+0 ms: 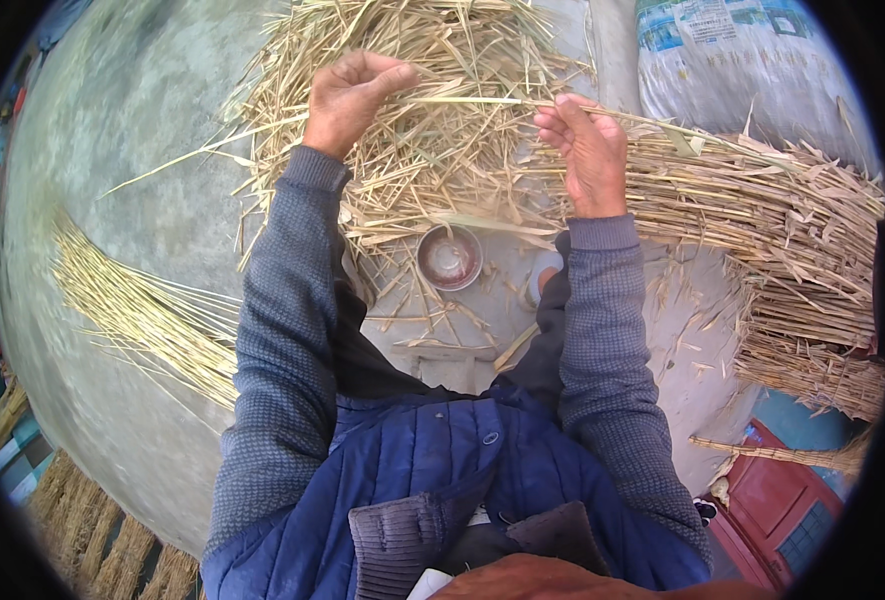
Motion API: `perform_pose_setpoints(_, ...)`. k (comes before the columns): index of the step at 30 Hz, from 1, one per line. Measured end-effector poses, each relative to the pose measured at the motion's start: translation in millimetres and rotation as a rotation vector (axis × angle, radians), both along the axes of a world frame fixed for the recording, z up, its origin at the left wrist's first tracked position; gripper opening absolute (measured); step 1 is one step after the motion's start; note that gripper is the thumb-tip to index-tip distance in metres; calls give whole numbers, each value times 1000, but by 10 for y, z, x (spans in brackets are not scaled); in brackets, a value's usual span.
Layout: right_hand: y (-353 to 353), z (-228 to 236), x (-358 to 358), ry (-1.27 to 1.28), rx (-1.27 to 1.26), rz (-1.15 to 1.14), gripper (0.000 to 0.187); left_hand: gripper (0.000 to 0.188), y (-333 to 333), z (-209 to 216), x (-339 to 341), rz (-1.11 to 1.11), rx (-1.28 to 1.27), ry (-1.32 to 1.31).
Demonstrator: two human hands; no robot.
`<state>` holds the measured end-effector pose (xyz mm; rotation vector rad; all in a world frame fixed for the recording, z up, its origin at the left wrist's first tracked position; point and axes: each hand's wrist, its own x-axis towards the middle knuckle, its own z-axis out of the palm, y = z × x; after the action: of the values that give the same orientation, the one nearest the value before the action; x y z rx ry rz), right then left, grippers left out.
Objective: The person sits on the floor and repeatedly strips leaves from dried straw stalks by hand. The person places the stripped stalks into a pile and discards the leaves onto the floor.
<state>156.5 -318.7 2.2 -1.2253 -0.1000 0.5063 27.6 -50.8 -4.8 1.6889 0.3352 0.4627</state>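
Note:
A long, thin dry stalk (pixel 472 100) runs across in front of me, above a heap of loose straw-coloured leaves (pixel 462 50). My right hand (pixel 590 155) is closed on it, pinching it between thumb and fingers, and its leafy end reaches off to the right. My left hand (pixel 347 98) is raised at the stalk's other side, thumb and fingers drawn together; what they pinch is hidden. The stalk passes by this hand, and its thin tip extends to the left over the floor.
A small metal bowl (pixel 449 258) stands between my feet. Bundled stalks with leaves (pixel 752 210) are stacked at the right, below a plastic sack (pixel 752 70). Bare yellow stalks (pixel 142 305) lie on the concrete floor at left. More bundles (pixel 87 520) lie lower left.

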Motion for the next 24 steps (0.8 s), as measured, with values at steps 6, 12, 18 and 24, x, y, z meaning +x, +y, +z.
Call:
perform_pose_setpoints(6,-58,8,31,-8,-13,14,25,18,231,50,-76,108,439,60)
perform_pose_setpoints(12,18,-20,21,1,39,9,28,29,-22,29,-34,-179,711,-33)
perform_pose_setpoints(18,-121,45,179,24,-39,-158,28,26,206,26,-213,-78,1142,313)
perform_pose_setpoints(24,175,-107,-59,0,47,75,31,38,-225,-60,-22,-147,932,118)
